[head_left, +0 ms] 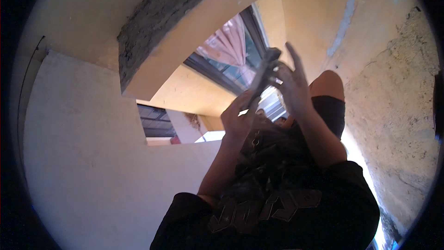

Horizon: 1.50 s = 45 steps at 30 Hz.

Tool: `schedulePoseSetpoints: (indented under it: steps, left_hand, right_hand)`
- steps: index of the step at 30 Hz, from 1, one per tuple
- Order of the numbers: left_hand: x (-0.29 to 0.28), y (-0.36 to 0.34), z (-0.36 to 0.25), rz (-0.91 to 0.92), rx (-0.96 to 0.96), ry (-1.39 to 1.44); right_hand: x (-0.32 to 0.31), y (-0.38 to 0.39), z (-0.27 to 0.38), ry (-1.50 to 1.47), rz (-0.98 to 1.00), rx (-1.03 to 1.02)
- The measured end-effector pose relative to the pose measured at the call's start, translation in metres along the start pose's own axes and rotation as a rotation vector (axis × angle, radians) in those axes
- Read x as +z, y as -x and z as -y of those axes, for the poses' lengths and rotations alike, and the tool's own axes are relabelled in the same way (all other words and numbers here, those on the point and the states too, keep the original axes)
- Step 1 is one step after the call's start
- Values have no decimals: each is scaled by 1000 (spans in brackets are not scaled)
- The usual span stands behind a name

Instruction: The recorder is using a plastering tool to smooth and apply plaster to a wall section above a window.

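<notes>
Centre: bar (pixel 263 75), left hand (pixel 236 116) gripping its lower end, seemingly steadying it; right hand (pixel 294 90) standing beside, fingers (pixel 296 61) wide, contact unclear.

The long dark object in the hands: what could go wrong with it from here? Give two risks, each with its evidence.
1. The long dark object might slip or twist: the left hand holds its lower end, while blur hides whether the right hand, one finger raised, grips it.
2. If dropped, it could perhaps strike the bare knee that shows beyond the right hand.
</notes>
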<state>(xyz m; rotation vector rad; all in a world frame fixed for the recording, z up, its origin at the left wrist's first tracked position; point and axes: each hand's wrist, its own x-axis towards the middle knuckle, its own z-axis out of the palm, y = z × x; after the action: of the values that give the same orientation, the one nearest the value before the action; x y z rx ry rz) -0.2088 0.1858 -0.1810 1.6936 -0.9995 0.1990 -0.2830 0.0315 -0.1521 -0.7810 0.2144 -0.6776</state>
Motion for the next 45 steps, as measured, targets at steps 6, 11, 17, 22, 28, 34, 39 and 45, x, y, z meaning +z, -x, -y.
schedulePoseSetpoints:
  steps: [6, 11, 17, 22, 28, 34, 39, 45]
  left_hand:
    - [-3, -17, 1, -45, 8, -26]
    - [-9, -32, 6, 95, 86, -47]
    - [-9, -49, 17, 18, 211, 32]
    - [-8, -52, 15, 28, 445, 56]
    - [-18, -58, 9, 152, 591, -171]
    - [-16, -61, 13, 78, 538, -43]
    - [-17, -72, 23, 98, 592, -63]
    - [-71, -166, 4, 77, 599, -351]
  right_hand:
    - [-1, 0, -12, 161, 120, 25]
    - [-5, -6, -9, 334, 173, -40]
    - [5, -1, -14, -49, 315, 92]
    - [12, 4, -7, -372, 545, 329]
    - [21, 15, 1, -315, 530, 126]
    - [23, 17, 1, -221, 446, 107]
    - [25, 5, -4, -324, 467, 63]
    - [35, -95, -23, 858, -156, -837]
